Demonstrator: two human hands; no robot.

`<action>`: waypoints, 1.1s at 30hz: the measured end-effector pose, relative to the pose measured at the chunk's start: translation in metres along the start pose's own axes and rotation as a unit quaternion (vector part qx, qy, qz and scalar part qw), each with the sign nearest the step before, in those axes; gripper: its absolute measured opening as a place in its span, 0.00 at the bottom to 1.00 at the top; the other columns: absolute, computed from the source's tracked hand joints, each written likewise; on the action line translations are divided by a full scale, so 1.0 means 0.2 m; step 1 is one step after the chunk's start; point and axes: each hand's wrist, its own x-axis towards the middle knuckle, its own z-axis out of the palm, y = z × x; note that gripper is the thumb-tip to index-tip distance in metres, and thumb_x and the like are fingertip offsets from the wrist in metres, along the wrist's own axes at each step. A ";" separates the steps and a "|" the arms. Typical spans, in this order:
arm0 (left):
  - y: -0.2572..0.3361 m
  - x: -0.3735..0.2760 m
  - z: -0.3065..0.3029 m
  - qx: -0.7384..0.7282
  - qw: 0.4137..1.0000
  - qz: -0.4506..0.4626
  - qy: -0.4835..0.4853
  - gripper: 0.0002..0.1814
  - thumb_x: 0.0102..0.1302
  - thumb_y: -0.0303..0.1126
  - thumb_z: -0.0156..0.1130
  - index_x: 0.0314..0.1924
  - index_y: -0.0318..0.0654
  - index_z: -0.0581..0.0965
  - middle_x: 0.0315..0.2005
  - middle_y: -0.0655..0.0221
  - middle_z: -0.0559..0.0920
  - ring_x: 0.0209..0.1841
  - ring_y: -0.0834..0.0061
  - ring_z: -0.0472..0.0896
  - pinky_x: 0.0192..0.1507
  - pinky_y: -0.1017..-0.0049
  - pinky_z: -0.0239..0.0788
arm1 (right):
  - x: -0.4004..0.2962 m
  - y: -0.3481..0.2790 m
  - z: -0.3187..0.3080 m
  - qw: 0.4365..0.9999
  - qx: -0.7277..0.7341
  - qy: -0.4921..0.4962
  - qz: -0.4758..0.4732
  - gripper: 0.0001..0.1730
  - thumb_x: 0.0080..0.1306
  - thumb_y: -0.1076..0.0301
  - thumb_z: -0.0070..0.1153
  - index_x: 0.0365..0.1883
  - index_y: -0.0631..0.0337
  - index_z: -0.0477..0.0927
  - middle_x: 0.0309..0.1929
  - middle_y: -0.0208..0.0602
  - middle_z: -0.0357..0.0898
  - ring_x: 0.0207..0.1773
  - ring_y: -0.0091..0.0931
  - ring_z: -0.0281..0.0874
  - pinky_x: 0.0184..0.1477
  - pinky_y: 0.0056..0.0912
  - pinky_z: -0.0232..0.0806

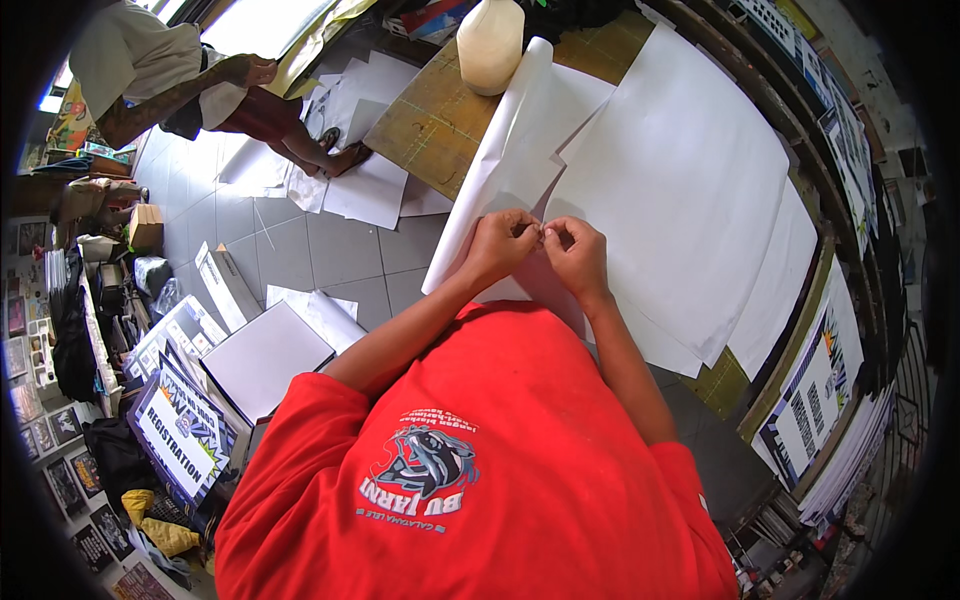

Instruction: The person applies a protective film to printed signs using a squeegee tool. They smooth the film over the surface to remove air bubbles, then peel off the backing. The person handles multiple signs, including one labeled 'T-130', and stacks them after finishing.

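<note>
Both hands meet near the front edge of the table, with fingertips pinched together. My left hand (504,241) is at the left, over a curled white sheet (480,180) whose left side is rolled up. To its right, my right hand (577,251) pinches at the same spot. Something small may be between the fingertips; I cannot tell what. A large white sheet (667,180) lies to the right, and a narrow dark gap with a jagged edge separates it from the curled sheet. A cream plastic bottle (490,49) stands beyond the roll.
The worn cutting mat (435,120) covers the table's far left corner. Another person (172,82) stands at the upper left, on paper sheets (367,187) on the tiled floor. A white board (268,361), a long carton (227,285) and a printed sign (180,435) are at the left.
</note>
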 end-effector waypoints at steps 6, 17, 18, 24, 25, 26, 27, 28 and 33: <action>0.01 0.00 0.00 -0.021 1.000 0.004 -0.001 0.09 0.60 0.28 0.61 0.34 0.27 0.81 0.25 0.61 0.85 0.30 0.77 0.84 0.34 0.76 0.74 | 0.00 -0.02 -0.01 0.998 0.044 -0.012 0.053 0.05 0.60 0.72 0.60 0.31 0.66 0.82 0.29 0.43 0.83 0.31 0.31 0.83 0.35 0.31 0.73; 0.07 -0.02 -0.02 0.148 0.982 0.110 0.029 0.09 0.59 0.31 0.64 0.35 0.32 0.83 0.25 0.57 0.83 0.26 0.72 0.83 0.32 0.73 0.73 | 0.02 -0.08 -0.02 0.994 0.017 -0.015 0.104 0.07 0.59 0.71 0.60 0.29 0.67 0.82 0.22 0.38 0.82 0.24 0.24 0.79 0.31 0.28 0.71; 0.07 -0.02 -0.01 0.151 0.981 0.119 0.031 0.09 0.58 0.31 0.64 0.35 0.32 0.83 0.25 0.57 0.83 0.26 0.70 0.83 0.32 0.73 0.73 | 0.02 -0.09 -0.02 0.994 0.010 -0.019 0.109 0.07 0.59 0.71 0.60 0.29 0.67 0.82 0.21 0.38 0.81 0.24 0.24 0.79 0.31 0.28 0.70; 0.06 -0.02 -0.01 0.152 0.981 0.114 0.027 0.09 0.59 0.31 0.64 0.36 0.33 0.83 0.25 0.57 0.84 0.27 0.69 0.84 0.33 0.72 0.74 | 0.02 -0.03 -0.01 0.992 0.028 -0.032 0.119 0.06 0.59 0.71 0.58 0.28 0.67 0.79 0.21 0.36 0.79 0.24 0.22 0.76 0.31 0.27 0.69; 0.06 -0.02 -0.01 0.150 0.982 0.114 0.026 0.09 0.59 0.30 0.64 0.36 0.33 0.83 0.25 0.57 0.84 0.27 0.69 0.84 0.33 0.72 0.74 | 0.01 -0.03 -0.01 0.992 0.034 -0.031 0.119 0.06 0.60 0.71 0.58 0.28 0.66 0.79 0.21 0.36 0.79 0.24 0.22 0.76 0.31 0.27 0.69; 0.06 -0.02 0.00 0.149 0.982 0.113 0.025 0.09 0.59 0.30 0.64 0.36 0.33 0.83 0.25 0.58 0.84 0.27 0.69 0.84 0.33 0.72 0.74 | 0.01 -0.04 -0.01 0.992 0.040 -0.030 0.120 0.06 0.60 0.71 0.57 0.28 0.66 0.79 0.21 0.36 0.79 0.24 0.21 0.75 0.31 0.27 0.69; 0.07 -0.02 0.00 0.147 0.983 0.112 0.024 0.09 0.59 0.30 0.64 0.36 0.33 0.83 0.24 0.58 0.84 0.26 0.69 0.84 0.33 0.72 0.74 | 0.01 -0.05 -0.01 0.991 0.046 -0.030 0.120 0.06 0.60 0.72 0.57 0.29 0.66 0.78 0.21 0.35 0.78 0.24 0.21 0.75 0.31 0.27 0.68; 0.07 -0.02 -0.01 0.144 0.983 0.114 0.023 0.08 0.59 0.30 0.64 0.36 0.33 0.83 0.25 0.58 0.84 0.27 0.68 0.84 0.33 0.72 0.73 | 0.01 -0.05 -0.01 0.991 0.050 -0.031 0.121 0.06 0.60 0.72 0.56 0.29 0.66 0.78 0.20 0.34 0.78 0.24 0.21 0.74 0.30 0.27 0.68; 0.06 -0.02 -0.01 0.139 0.977 0.162 0.011 0.08 0.59 0.28 0.64 0.37 0.32 0.83 0.26 0.57 0.84 0.27 0.66 0.83 0.33 0.71 0.73 | 0.00 -0.02 -0.01 0.986 0.086 -0.036 0.140 0.06 0.61 0.72 0.55 0.28 0.65 0.77 0.19 0.29 0.74 0.23 0.17 0.69 0.28 0.25 0.64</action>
